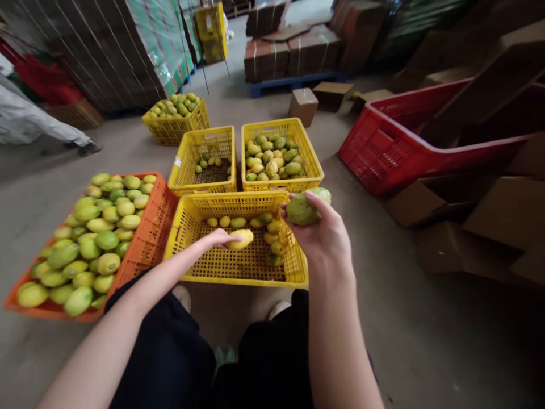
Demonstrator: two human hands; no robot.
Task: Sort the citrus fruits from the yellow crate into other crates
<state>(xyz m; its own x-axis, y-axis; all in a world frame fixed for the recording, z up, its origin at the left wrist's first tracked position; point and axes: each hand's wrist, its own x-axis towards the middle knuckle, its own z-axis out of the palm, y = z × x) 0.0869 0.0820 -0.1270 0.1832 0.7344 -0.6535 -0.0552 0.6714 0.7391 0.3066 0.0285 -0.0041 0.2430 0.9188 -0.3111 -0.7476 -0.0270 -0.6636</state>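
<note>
My left hand grips an oval yellow fruit over the inside of the near yellow crate. Along that crate's far and right sides lie several yellow and greenish fruits; much of its slatted floor shows. Raised at the crate's right corner, my right hand has its fingers wrapped round a larger green fruit with a bumpy skin. The exact kind of fruit is unclear; the shape is lemon-like. To the left, an orange crate is heaped with green-yellow fruits.
Beyond the near crate stand two yellow crates, one sparsely filled and one fuller. Another full yellow crate is farther back. At right are a red crate and cardboard boxes. A person's leg shows at far left.
</note>
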